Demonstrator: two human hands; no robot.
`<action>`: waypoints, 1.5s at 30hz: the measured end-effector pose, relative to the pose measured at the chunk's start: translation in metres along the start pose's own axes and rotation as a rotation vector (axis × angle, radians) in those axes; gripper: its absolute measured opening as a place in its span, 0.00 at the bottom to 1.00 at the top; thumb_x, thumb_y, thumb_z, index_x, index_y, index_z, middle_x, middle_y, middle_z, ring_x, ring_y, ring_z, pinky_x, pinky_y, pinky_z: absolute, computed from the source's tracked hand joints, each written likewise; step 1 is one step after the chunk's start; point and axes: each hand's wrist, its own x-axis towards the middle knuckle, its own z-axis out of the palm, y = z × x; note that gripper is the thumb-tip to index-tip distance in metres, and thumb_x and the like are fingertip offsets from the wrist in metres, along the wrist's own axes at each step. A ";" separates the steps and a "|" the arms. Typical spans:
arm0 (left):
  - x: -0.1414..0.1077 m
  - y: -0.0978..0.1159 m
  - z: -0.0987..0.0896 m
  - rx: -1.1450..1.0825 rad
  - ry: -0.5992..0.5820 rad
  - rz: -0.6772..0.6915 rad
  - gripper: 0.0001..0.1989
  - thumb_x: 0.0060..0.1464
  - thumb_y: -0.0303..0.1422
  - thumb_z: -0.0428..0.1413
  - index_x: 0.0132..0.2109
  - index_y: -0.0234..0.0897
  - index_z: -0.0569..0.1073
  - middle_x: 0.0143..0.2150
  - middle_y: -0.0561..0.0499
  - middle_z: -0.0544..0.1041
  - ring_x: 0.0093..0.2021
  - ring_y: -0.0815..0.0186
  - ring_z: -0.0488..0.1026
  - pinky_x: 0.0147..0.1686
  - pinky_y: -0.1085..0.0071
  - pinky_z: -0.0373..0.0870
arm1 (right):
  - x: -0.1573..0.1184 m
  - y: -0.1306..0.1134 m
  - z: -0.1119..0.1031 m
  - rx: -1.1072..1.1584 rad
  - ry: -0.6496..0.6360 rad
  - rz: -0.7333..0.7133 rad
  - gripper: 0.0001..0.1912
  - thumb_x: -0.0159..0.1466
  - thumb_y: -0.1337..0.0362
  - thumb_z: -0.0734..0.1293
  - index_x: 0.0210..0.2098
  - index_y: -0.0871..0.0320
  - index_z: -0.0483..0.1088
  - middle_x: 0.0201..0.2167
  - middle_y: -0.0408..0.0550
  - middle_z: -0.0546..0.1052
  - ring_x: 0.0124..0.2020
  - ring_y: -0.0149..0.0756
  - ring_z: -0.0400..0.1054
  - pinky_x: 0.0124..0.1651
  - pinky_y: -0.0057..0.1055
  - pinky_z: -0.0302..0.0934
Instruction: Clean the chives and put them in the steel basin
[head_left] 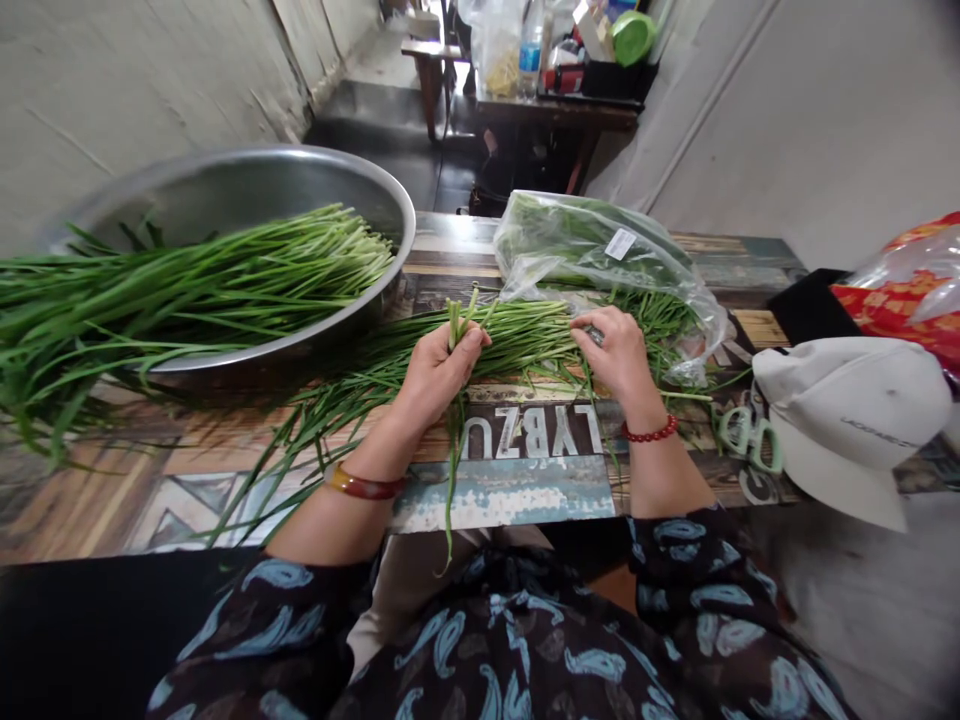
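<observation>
Partway through, by the look of it: one big bunch of long green stalks with pale ends (300, 255) lies in the wide round silver metal basin (262, 185), leaves hanging over the rim, so that batch looks done. Left over: a loose pile of thin green stalks (517, 340) on the patchwork wood-print table (525, 490), right of the basin, plus more greens inside the crumpled clear plastic bag (592, 225), farther right of the basin. Person's left hand (442, 365), just right of the basin, has fingers closed around a small upright bundle of green stalks (454, 325), which isn't in the basin yet. Right hand (613, 350), farther from the basin, has fingers curled at the pile's pale ends; can't tell whether they grasp a stalk. Roughly half done, a guess; bag contents partly hidden
</observation>
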 end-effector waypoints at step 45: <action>-0.007 0.009 0.008 -0.005 -0.337 -0.235 0.21 0.50 0.48 0.61 0.26 0.33 0.67 0.21 0.58 0.58 0.22 0.76 0.50 0.22 0.75 0.45 | -0.012 -0.053 0.013 1.011 -0.246 0.236 0.11 0.60 0.53 0.73 0.35 0.54 0.78 0.28 0.42 0.79 0.32 0.31 0.73 0.38 0.29 0.66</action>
